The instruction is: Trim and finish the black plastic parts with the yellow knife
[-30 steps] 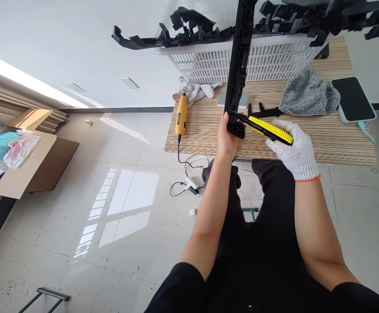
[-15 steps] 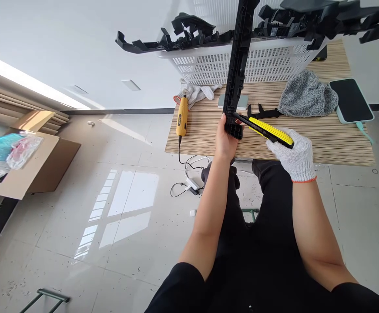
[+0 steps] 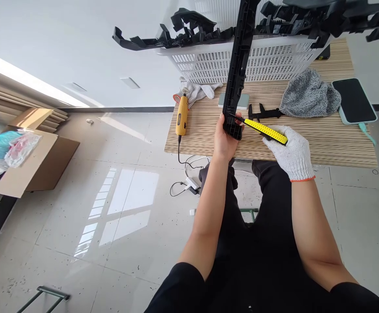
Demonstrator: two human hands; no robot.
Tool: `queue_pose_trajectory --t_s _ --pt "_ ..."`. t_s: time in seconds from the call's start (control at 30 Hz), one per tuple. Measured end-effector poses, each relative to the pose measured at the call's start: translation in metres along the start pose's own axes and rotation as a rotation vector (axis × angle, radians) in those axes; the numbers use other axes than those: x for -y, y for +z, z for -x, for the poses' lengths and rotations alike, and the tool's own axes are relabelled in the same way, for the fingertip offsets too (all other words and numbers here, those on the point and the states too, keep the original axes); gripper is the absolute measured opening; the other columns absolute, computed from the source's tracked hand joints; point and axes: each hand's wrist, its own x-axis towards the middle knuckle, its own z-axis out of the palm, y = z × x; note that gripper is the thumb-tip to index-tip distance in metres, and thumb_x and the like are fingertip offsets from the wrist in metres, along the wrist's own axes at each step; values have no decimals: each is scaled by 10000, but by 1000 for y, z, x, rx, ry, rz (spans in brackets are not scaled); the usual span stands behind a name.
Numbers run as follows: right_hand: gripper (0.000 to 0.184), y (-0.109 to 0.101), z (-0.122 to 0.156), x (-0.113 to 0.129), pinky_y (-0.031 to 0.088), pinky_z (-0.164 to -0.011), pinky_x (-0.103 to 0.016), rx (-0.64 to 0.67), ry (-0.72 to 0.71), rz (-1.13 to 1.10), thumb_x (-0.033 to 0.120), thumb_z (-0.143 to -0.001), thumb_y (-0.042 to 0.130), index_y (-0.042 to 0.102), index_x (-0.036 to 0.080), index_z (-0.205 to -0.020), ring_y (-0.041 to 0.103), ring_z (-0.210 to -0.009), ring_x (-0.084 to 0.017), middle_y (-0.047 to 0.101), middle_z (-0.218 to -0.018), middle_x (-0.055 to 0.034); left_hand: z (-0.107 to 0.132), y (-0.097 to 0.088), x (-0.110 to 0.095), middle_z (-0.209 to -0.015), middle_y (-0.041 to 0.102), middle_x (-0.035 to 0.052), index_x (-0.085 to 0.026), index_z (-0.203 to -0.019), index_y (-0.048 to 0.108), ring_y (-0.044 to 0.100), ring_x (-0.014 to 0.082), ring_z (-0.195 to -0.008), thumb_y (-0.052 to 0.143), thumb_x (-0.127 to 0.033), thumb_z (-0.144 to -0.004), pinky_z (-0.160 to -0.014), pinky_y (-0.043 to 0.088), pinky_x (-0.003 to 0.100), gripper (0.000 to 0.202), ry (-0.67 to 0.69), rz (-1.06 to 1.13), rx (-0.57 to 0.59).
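Note:
My bare left hand (image 3: 224, 139) grips the lower end of a long black plastic part (image 3: 238, 69), which stands up and away from me over the table's front. In my right hand (image 3: 290, 150), which wears a white knit glove with an orange cuff, is a yellow-and-black utility knife (image 3: 265, 130). Its dark tip reaches the part's lower end, right by my left fingers; whether the blade touches the plastic I cannot tell. Just behind the knife lie a black caliper (image 3: 265, 113) and a pale flat block (image 3: 243, 101).
A white perforated basket (image 3: 205, 65) stacked with black plastic parts (image 3: 182, 41) stands at the table's back. A yellow rotary tool (image 3: 182, 116), a white glove (image 3: 196, 92), a grey cloth (image 3: 310, 95) and a phone (image 3: 354, 100) lie on the table. A cardboard box (image 3: 48, 165) stands left.
The utility knife has shifted slightly left and turned in my right hand, showing more of its yellow side. My left hand and the black part stay nearly in place.

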Motion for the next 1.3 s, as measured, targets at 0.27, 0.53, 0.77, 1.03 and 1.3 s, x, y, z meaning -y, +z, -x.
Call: queue_pose_trajectory --t_s 0.27,0.53,0.77,1.03,1.3 --pt "390 3 -1 3 593 -902 -515 -41 14 33 441 -883 759 743 272 -1235 747 -1082 -354 795 -1183 -103 0 0 -1 -1298 721 59 -241 -1266 697 673 219 -1338 390 -443 -1132 -1046 597 354 391 -4 29 0" --pt "279 2 4 4 596 -857 -496 -81 -61 70 438 -923 708 793 282 -1137 749 -1043 -348 805 -1072 -100 -2 -1 1 -1223 748 58 -243 -1216 713 686 222 -1305 411 -444 -1124 -1046 602 362 374 0 21 19" --pt "307 2 7 5 596 -809 -479 -60 -79 105 517 -908 700 819 277 -1058 760 -934 -340 817 -977 -93 0 0 -1 -1294 731 47 -237 -1200 710 649 227 -1383 372 -439 -1136 -1071 589 357 399 0 -9 13" --pt "358 5 5 5 560 -708 -438 -4 -78 175 552 -917 689 817 249 -1059 759 -901 -350 798 -923 -120 -2 1 2 -1273 754 53 -255 -1259 677 617 257 -1433 368 -476 -1135 -1052 592 361 400 14 57 -6" --pt "390 7 5 4 603 -773 -421 -41 -95 131 481 -907 710 792 253 -1213 770 -977 -321 823 -1086 -84 -3 -2 4 -1321 737 40 -232 -1249 698 550 251 -1513 331 -439 -1151 -1106 562 327 432 29 9 39"
